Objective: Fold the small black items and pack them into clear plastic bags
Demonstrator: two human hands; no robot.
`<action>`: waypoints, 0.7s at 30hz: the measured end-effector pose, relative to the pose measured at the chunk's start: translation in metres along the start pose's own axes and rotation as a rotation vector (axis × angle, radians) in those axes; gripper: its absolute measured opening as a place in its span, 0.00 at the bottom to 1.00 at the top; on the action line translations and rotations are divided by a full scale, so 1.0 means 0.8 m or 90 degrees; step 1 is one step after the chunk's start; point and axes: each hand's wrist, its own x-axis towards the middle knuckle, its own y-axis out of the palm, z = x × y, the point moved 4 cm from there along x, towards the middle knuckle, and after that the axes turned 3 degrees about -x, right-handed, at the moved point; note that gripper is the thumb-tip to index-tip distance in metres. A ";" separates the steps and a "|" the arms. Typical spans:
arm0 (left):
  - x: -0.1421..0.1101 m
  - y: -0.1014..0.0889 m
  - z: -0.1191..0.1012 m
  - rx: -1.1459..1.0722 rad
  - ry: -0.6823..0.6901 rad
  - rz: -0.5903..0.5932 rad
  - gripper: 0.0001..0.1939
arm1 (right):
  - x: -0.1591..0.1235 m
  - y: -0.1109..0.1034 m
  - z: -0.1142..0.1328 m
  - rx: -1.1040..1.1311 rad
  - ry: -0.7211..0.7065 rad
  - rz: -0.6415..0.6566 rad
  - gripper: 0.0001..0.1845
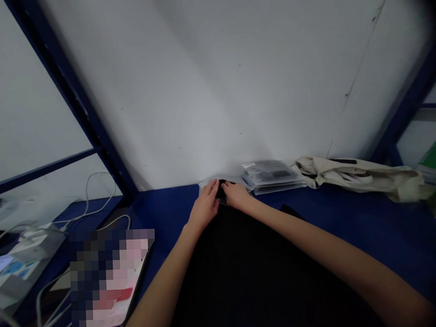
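Note:
Both my hands are at the back of the blue table, close to the wall. My left hand [204,207] lies over the left side of a clear plastic bag [201,185], its fingers stretched out beside a small dark patch. That patch is a black item [222,190], which looks like cloth, between the two hands. On its right edge my right hand [236,195] has curled fingers closed on it. A large black expanse of fabric [239,267] fills the space between my forearms; whether it joins the black item I cannot tell.
Flat plastic packets [272,176] are stacked right of my hands. Farther right lies a crumpled cream cloth bag [361,177]. A tablet-like screen [119,305], partly blurred out, rests at the left front. White cables [47,293] and a power strip [32,265] lie beyond it.

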 end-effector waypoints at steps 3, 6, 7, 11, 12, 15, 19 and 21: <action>0.000 0.000 0.001 -0.011 -0.022 0.000 0.28 | -0.006 -0.002 -0.007 0.050 -0.019 -0.016 0.18; 0.000 -0.003 0.003 -0.015 -0.042 0.006 0.28 | -0.016 -0.013 -0.017 0.124 -0.032 -0.047 0.18; 0.000 -0.003 0.004 -0.013 -0.045 0.009 0.29 | -0.019 -0.017 -0.021 0.154 -0.035 -0.060 0.18; 0.001 -0.006 0.007 -0.005 -0.050 0.012 0.28 | -0.029 -0.031 -0.038 0.296 -0.040 -0.107 0.18; 0.001 -0.006 0.008 -0.003 -0.052 0.009 0.28 | -0.031 -0.033 -0.042 0.335 -0.039 -0.118 0.18; 0.001 -0.008 0.009 0.004 -0.055 0.001 0.27 | -0.037 -0.038 -0.056 0.458 -0.028 -0.151 0.16; 0.000 -0.010 0.009 0.022 -0.072 0.007 0.27 | -0.048 -0.045 -0.070 0.593 -0.006 -0.187 0.12; -0.002 -0.009 0.009 0.038 -0.080 0.022 0.26 | -0.054 -0.053 -0.075 0.632 0.010 -0.203 0.12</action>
